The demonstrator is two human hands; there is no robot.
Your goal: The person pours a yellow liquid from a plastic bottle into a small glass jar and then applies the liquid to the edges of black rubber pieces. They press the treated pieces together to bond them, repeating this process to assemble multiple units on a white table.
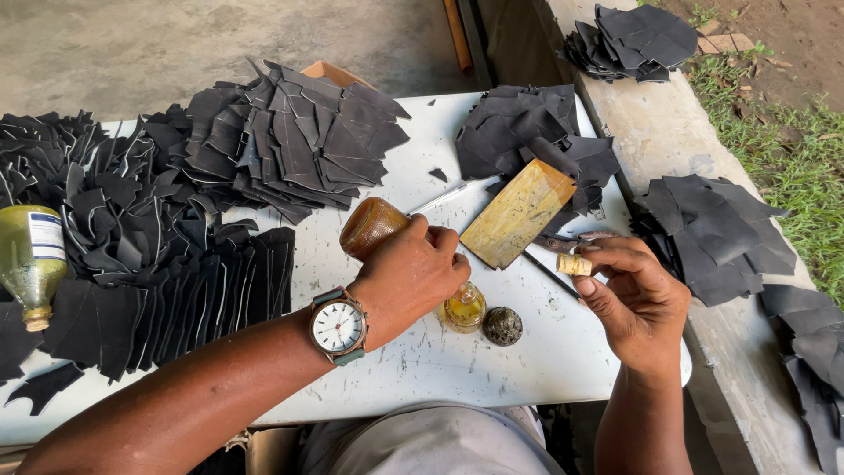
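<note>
Head view: left hand point(411, 277) clenched round brown bottle point(373, 226), tipped mouth-down over small glass jar of yellow liquid point(464, 308) on white table point(492, 369). Right hand point(635, 299) pinches cork point(575, 264) in fingertips, just right of jar. Dark round lump point(502, 325) beside jar. Wooden block point(518, 212) behind. Black leather pieces point(290, 145) piled across table; wristwatch point(338, 326) on left wrist.
</note>
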